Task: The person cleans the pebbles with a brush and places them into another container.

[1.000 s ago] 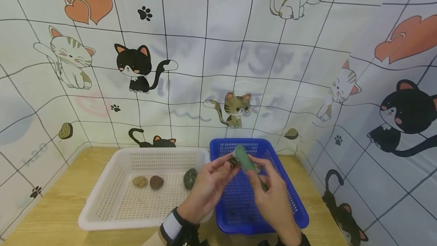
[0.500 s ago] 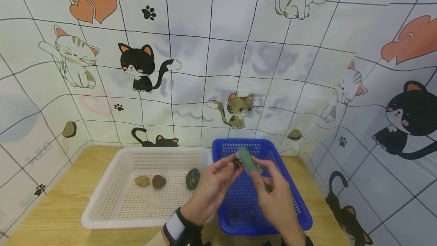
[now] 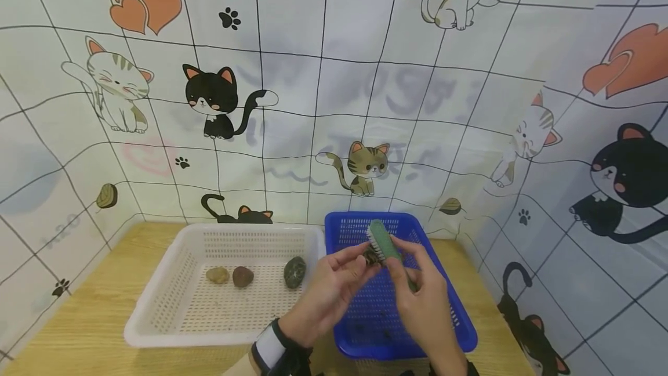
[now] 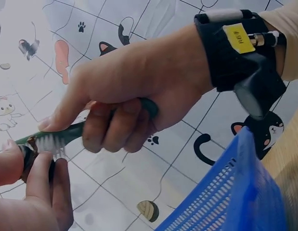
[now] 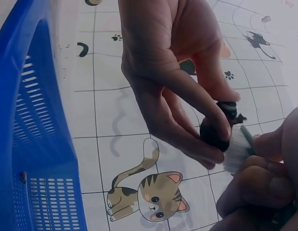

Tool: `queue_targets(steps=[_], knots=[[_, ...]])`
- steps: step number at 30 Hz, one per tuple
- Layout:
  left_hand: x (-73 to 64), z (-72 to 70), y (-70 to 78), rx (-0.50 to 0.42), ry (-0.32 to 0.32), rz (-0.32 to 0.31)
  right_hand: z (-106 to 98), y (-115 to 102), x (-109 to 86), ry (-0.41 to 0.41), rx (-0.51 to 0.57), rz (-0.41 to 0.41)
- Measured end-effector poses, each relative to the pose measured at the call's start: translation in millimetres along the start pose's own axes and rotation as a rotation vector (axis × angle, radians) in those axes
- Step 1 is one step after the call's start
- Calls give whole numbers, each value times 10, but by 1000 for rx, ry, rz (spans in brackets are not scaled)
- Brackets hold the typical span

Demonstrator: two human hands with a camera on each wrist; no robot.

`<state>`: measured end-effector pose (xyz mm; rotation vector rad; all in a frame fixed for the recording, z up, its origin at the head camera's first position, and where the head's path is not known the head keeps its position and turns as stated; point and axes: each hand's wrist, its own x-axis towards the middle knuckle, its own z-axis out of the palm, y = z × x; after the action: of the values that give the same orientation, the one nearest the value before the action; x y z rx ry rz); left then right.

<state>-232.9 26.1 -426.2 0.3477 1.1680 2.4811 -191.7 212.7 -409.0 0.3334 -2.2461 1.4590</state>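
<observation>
Over the blue basket point(image 3: 407, 335), my left hand point(image 3: 331, 289) pinches a small dark stone point(image 3: 371, 256) between thumb and fingers. The right wrist view shows the stone point(image 5: 213, 135) as blackish, with a brownish smear and a pale streak. My right hand point(image 3: 425, 297) grips a green brush point(image 3: 385, 241) by its handle, fingers wrapped round it and thumb along its back in the left wrist view. White bristles point(image 4: 48, 144) press against the stone, whose far side is hidden by fingers.
To the left, a white basket point(image 3: 156, 321) holds a yellowish stone point(image 3: 217, 275), a reddish-brown stone point(image 3: 242, 277) and a dark green stone point(image 3: 294, 272). Dark crumbs lie in the blue basket. Both baskets stand on a wooden table point(image 3: 78, 312) against a cat-patterned wall covering point(image 3: 292, 86).
The stone and left fingertips have shifted slightly right and down. The brush has moved a little to the right, its bristles still on the stone. The head view has shifted slightly.
</observation>
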Motion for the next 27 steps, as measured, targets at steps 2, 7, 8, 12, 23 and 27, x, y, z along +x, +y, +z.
queue_targets(steps=[2,7,8,12,23,27], knots=[[1,4,31,-28,27,20,-11,-5,-5,-20,11,3],[10,4,43,-78,88,42,57,-10,-50,-73,64,-5],[9,4,30,-73,87,37,84,-9,-61,-73,70,-9],[-10,0,-37,-11,54,4,172,-8,-82,-15,79,-16],[-14,-7,1,46,-5,22,28,16,11,26,-16,54],[6,-13,22,43,2,31,-39,12,16,17,28,65]])
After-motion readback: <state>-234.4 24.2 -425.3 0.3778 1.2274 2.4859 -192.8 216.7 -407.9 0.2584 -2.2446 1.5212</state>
